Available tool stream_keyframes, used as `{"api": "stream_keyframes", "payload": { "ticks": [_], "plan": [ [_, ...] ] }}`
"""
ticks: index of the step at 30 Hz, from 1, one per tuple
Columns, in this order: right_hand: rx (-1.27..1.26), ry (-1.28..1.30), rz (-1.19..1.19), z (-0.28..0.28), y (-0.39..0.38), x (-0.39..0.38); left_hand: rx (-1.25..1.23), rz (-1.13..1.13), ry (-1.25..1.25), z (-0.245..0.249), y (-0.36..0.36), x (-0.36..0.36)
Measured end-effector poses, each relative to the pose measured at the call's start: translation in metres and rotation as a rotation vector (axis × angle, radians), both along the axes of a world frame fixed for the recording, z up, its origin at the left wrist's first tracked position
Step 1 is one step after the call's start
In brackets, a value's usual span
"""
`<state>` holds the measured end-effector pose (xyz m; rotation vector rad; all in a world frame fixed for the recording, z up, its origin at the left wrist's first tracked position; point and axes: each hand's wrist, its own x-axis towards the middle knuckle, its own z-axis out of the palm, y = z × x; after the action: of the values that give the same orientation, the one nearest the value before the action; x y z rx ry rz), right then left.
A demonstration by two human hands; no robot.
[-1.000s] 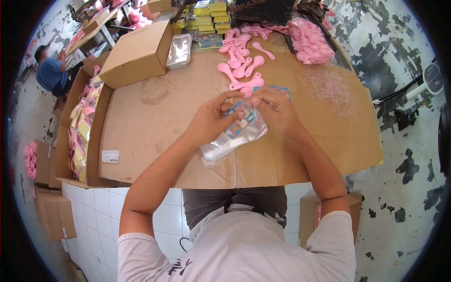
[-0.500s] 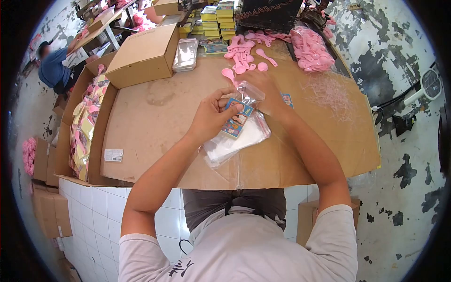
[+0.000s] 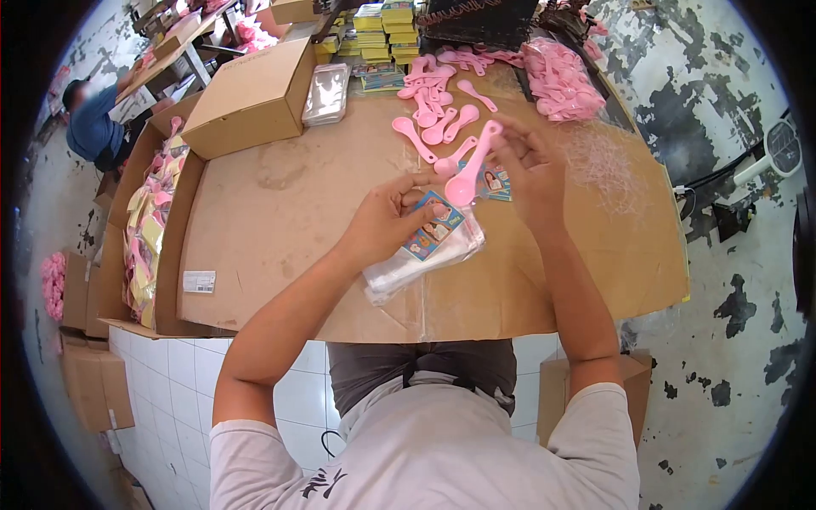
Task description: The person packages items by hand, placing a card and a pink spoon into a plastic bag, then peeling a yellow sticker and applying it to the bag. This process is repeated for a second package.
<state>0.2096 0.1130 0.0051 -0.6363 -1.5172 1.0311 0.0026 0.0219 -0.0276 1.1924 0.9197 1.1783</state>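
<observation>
over the cardboard point(image 3: 280, 229), the right hand point(image 3: 535, 166) pinches a pink plastic spoon point(image 3: 472, 174) by its handle end. its bowl slants toward the printed card point(image 3: 437, 229) gripped by the left hand point(image 3: 381, 223).

Tabletop point(image 3: 280, 255): dull brown cardboard, with stains and creases.
Held spoon point(image 3: 464, 184): smooth pink plastic, a bit shiny.
Picture card point(image 3: 435, 231): printed paper, smooth-looking.
Clear bags point(image 3: 408, 273), near the tabletop's front edge: thin, see-through plastic, shiny and crinkly.
Loose spoons point(image 3: 433, 134), towards the far edge: smooth pink plastic.
Spoon bag point(image 3: 561, 82), far right corner: shiny, wrinkly clear plastic.
Closed box point(image 3: 242, 93), far left corner: flat, dull cardboard.
Shirt point(image 3: 442, 442): dull, soft-looking cloth.
Floor point(image 3: 722, 382), past the right edge: patchy, rough-looking.
</observation>
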Motion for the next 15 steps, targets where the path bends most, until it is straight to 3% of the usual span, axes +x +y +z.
{"api": "stream_keyframes", "payload": {
  "ticks": [6, 12, 14, 15],
  "plan": [
    [-0.136, -0.056, 0.146, -0.014, -0.009, -0.004, -0.058, -0.030, 0.188, 0.008, 0.000, -0.006],
    [-0.032, -0.140, 0.401, -0.010, -0.001, 0.011, -0.017, -0.085, -0.041, -0.002, 0.004, -0.012],
    [-0.164, -0.068, 0.473, 0.015, -0.004, 0.013, -0.019, -0.105, -0.036, -0.004, 0.004, -0.013],
    [-0.062, -0.128, 0.442, 0.017, -0.007, 0.011, -0.017, -0.116, -0.034, -0.003, 0.005, -0.013]
  ]
}}
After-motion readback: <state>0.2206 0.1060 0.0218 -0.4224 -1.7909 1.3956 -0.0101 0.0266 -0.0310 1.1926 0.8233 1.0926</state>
